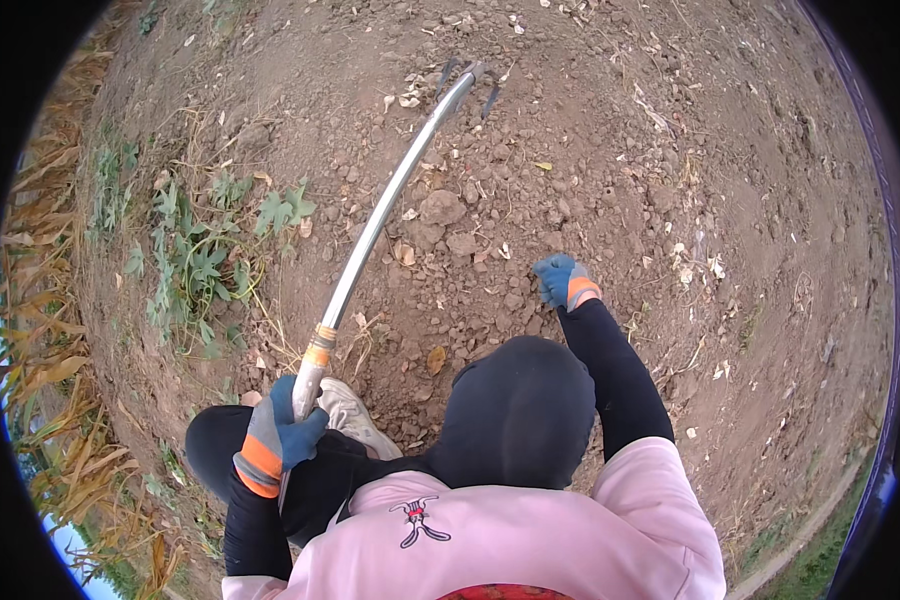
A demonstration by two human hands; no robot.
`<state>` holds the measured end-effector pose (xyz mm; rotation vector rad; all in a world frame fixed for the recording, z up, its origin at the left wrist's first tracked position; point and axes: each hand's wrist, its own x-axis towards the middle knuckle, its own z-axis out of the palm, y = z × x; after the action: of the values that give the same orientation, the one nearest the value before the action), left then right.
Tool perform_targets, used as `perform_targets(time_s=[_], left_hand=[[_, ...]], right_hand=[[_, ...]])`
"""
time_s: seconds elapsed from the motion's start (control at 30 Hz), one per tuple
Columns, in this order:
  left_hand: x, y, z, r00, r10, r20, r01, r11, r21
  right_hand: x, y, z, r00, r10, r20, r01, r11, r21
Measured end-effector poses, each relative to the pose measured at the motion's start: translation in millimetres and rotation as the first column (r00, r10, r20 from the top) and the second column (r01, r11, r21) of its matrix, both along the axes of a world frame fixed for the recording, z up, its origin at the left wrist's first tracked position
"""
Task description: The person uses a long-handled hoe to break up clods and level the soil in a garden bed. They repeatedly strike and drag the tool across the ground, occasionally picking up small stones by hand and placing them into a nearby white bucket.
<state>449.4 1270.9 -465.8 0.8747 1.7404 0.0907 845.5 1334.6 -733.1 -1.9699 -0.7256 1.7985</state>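
My left hand point(283, 433), in a blue and grey work glove with an orange cuff, is closed around the handle of a long tool. Its shiny metal shaft point(390, 196) slants up and away, with orange and yellow wrapping at the grip. At the far end a dark metal head point(480, 71) with prongs rests on or just over the soil. My right hand point(562, 280), gloved alike, is curled low over the crumbly soil point(495, 247) to the right; its fingertips are turned away, so whether it holds anything is hidden.
Green leafy vines point(202, 262) grow at the left, with dry corn stalks point(60, 360) beyond. Clods point(442, 208) and dry leaves lie scattered in front of my knees. My light shoe point(352, 416) is beside my left hand.
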Motion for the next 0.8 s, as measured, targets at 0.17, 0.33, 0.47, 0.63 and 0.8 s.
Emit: perform_targets(time_s=[0.17,0.33,0.47,0.63,0.8], left_hand=[[13.9,30.9,28.7,0.999,-0.025,0.024,0.022,0.993,0.118],[56.6,110.7,60.3,0.973,-0.229,0.032,0.197,0.896,0.398],[65.4,138.5,39.1,0.965,-0.260,-0.020,0.246,0.879,0.408],[24.0,74.6,-7.9,0.918,-0.351,-0.186,0.368,0.928,0.062],[37.0,35.1,39.1,0.986,0.087,0.143,-0.060,0.981,-0.186]], right_hand=[[-1.0,-16.3,0.0,0.990,-0.109,-0.089,0.110,0.994,0.011],[23.6,-29.7,-8.4,0.982,-0.145,-0.122,0.142,0.989,-0.030],[24.0,2.0,5.4,0.980,-0.145,-0.139,0.154,0.986,0.058],[10.9,37.6,27.6,0.990,-0.127,-0.058,0.133,0.983,0.124],[11.8,66.5,23.2,0.974,-0.198,-0.105,0.208,0.974,0.089]])
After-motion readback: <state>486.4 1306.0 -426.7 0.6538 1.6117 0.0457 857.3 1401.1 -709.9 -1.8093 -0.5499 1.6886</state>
